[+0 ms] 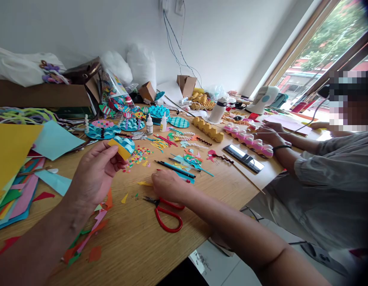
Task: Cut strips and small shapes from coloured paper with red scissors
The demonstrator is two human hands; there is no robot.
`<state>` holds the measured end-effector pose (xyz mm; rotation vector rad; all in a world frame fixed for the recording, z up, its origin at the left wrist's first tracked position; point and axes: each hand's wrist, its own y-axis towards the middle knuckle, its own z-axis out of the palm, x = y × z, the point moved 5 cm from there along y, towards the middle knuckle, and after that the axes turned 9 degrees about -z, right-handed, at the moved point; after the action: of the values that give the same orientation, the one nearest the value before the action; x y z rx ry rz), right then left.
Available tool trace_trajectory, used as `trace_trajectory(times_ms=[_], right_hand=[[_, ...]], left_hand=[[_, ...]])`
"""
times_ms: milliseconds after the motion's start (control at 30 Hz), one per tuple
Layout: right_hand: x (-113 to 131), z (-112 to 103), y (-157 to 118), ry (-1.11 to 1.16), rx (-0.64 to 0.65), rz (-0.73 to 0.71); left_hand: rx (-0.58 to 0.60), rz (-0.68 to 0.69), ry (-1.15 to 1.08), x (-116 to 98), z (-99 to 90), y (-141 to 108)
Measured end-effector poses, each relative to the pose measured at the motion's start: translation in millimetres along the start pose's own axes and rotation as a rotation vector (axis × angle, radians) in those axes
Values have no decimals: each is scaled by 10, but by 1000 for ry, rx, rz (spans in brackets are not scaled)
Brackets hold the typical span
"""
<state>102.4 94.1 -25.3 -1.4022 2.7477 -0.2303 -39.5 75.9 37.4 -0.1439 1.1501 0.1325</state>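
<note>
- A small yellow paper piece (120, 151) is pinched between thumb and fingers of the left hand (96, 172), raised above the wooden table (121, 246); it could be creased if squeezed too hard.
- The right hand (169, 183) is rested on the table with fingers curled; whether anything is gripped cannot be told.
- A yellow scrap (145, 183) is seen at its fingertips and could be brushed aside by a careless sweep.
- Red-handled scissors (169, 229) are placed close beside that wrist; they could be knocked, or skin nicked, by a backward drag.
- Loose paper dots (139, 155) could be scattered by a low-passing left hand.
</note>
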Motion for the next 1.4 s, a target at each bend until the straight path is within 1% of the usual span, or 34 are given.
trace_trajectory(times_ms=[133,233,367,433,533,633,700,833,900,933,1000,1033,1067,1133,1233,1333,1400], right_hand=[[-44,-2,-33,29,-5,26],[-102,-77,-47,41,-1,62],[-245,-203,-40,40,-19,129],[-281,-234,-33,44,-22,137],[-228,-213,-26,83,7,87],[-99,-160,-13,139,33,-11],[-28,-130,4,138,41,-48],[31,-93,32,91,101,-46],[3,-121,36,126,105,-39],[-44,-157,41,159,77,-26],[-232,-249,66,250,-17,57],[-370,-298,88,291,-81,124],[-533,-320,115,350,-111,219],[-820,-325,216,370,-98,291],[-1199,-250,395,404,-44,397],[-1426,-179,539,441,-30,457],[-1490,-182,585,457,-51,477]], left_hand=[[5,-1,-1,-8,18,-12],[2,-8,2,-5,19,-9],[10,-15,12,11,3,5],[9,-10,15,14,-12,13],[3,-7,14,14,-31,26],[0,-3,14,14,-34,35],[1,-1,18,15,-26,36],[4,-5,19,18,-17,36],[5,-6,19,21,-28,41],[4,-10,18,27,-39,47],[4,-24,13,55,-62,64],[8,-33,11,75,-69,74],[12,-42,13,98,-72,82],[17,-66,24,149,-66,91],[9,-120,47,230,-44,83],[12,-151,58,285,-27,65],[12,-158,59,309,-30,60]])
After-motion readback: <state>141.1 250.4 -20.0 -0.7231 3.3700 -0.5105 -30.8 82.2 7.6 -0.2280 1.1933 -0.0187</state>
